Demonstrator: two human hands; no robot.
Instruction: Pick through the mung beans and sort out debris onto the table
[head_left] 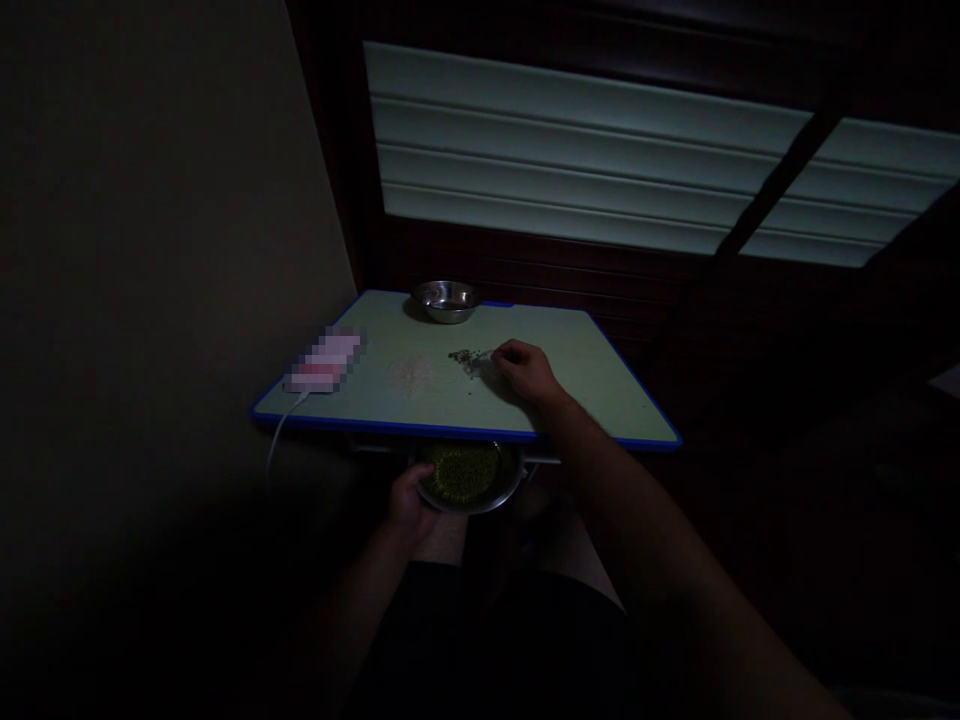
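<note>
My left hand (411,502) grips the rim of a metal bowl (480,508) below the table's front edge, thumb over the lip. Small green beans or grains (466,472) lie inside it; the dim light hides their exact kind. Over the tabletop, my right hand (525,370) has its fingers pinched together beside a small scatter of dark bits (465,358). Whatever the pinch holds, if anything, is too small to make out. Left of the dark bits is a pale, thin pile of grains (410,373).
A second metal bowl (446,302) stands at the back of the pale blue-edged table (577,400). At the left edge lies a blurred-out phone-like device (324,362) with a white cable (276,440) hanging down. A wall and slatted panels (562,150) stand close behind.
</note>
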